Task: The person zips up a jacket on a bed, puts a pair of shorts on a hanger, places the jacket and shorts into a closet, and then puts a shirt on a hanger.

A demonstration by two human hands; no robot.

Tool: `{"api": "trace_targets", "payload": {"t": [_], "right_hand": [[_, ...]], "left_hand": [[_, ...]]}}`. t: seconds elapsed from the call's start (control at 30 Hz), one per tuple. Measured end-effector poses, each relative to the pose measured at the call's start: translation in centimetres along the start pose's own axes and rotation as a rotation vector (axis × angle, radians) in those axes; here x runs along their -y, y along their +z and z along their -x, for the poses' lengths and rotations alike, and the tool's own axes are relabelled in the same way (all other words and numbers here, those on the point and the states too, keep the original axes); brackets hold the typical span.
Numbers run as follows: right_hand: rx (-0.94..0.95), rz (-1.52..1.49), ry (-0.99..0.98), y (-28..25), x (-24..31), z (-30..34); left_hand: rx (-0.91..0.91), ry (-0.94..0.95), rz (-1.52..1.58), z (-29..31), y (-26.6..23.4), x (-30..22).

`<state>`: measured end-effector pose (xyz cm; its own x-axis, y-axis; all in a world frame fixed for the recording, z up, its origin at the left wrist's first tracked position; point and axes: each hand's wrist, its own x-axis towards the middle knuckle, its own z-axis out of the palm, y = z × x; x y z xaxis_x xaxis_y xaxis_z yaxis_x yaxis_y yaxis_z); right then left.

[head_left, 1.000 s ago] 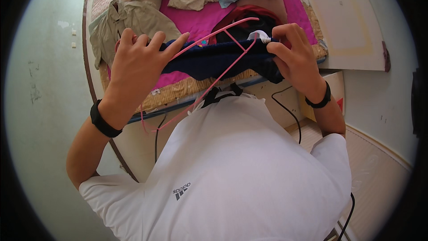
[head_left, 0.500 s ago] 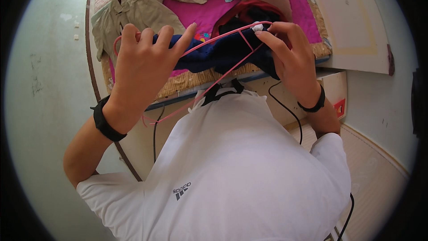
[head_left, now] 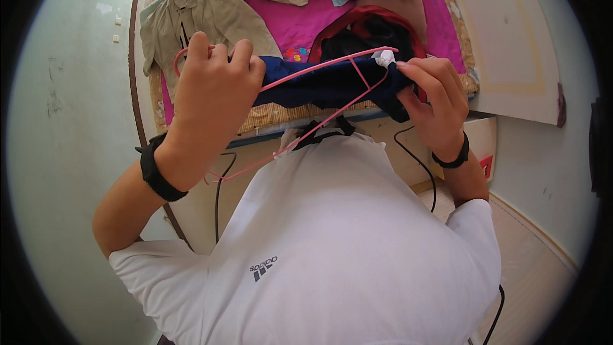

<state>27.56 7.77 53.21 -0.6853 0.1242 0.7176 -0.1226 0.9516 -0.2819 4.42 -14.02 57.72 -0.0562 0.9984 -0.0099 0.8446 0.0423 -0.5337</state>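
- One black wristband [head_left: 158,172], first of two, circles the left wrist.
- One beige shirt [head_left: 223,16] lies on the one bed [head_left: 297,19], partly covered from view by the left hand.
- Left hand [head_left: 220,92], one of two: fingers curled around the one pink hanger [head_left: 360,74]; whether it also clasps cloth is hidden.
- One dark-blue garment [head_left: 313,89], held between the hands, behind the hanger's bars; one white piece [head_left: 385,58] shows near its right end.
- One red-and-black garment [head_left: 370,32] rests on the bed beyond.
- Right hand [head_left: 437,92]: thumb and fingers pinching the dark-blue garment's right end; second black wristband [head_left: 453,153] below.
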Motion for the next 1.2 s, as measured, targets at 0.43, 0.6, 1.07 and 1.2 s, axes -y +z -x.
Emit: {"api": "trace_targets", "payload": {"t": [0.43,0.6,1.07,1.2], "right_hand": [[0.253,-0.157,-0.189,0.7,1.1,1.1],[0.022,0.003,-0.098,-0.1,0.2,-3.1],[1.202,-0.892,0.503,1.5,3.0,1.1],[1.199,-0.861,0.581,0.9,4.2,1.2]], "left_hand": [[-0.034,-0.015,-0.007,-0.1,-0.4,0.0],[-0.095,0.031,0.04,-0.3,0.3,-0.4],[-0.078,0.206,0.769,2.6,2.4,-3.7],[0.013,0.387,1.028,3.2,2.3,-1.9]]}}
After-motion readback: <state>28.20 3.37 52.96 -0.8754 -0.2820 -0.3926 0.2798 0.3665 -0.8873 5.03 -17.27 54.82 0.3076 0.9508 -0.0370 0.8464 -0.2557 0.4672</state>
